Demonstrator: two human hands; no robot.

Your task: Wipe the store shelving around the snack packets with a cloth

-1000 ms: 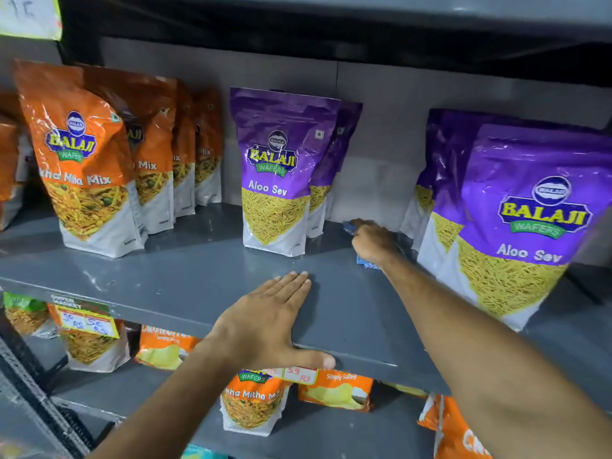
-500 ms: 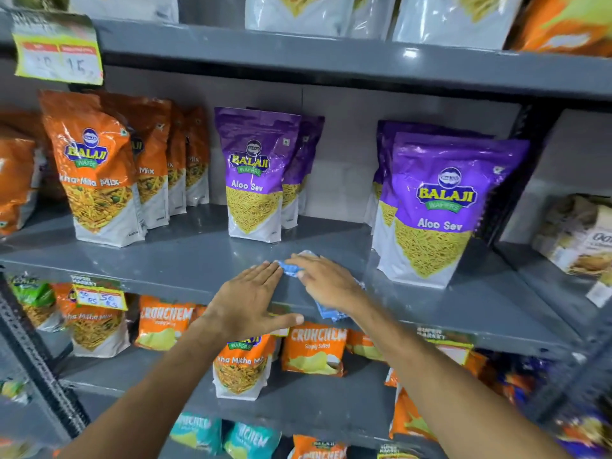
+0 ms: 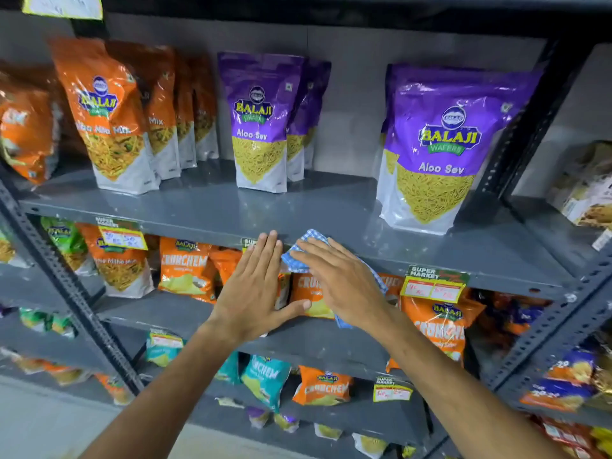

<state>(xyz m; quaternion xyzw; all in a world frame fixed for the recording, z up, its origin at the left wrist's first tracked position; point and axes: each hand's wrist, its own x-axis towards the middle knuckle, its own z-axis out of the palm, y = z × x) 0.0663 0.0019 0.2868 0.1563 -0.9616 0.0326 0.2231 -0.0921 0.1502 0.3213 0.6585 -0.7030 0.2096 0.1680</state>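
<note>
A grey metal shelf [image 3: 205, 207] carries orange mix packets [image 3: 109, 120] at the left and purple Aloo Sev packets in the middle [image 3: 260, 127] and at the right [image 3: 440, 150]. My right hand [image 3: 344, 279] lies flat on a blue-and-white checked cloth [image 3: 306, 250], pressing it over the shelf's front edge. The cloth's lower corner hangs out below my wrist. My left hand [image 3: 255, 289] is open and flat, fingers together, its fingertips at the front lip just left of the cloth.
Lower shelves hold orange Crunchem packets [image 3: 185, 270] and teal packets [image 3: 265, 376]. Yellow price tags [image 3: 433, 286] hang on the shelf lips. Perforated grey uprights [image 3: 66, 286] stand at the left and right. Boxed goods [image 3: 586, 187] sit in the right bay.
My right hand has drawn the cloth from deep between the purple packets forward to the shelf's front edge. My left hand slid back to the lip. The view has pulled back.
</note>
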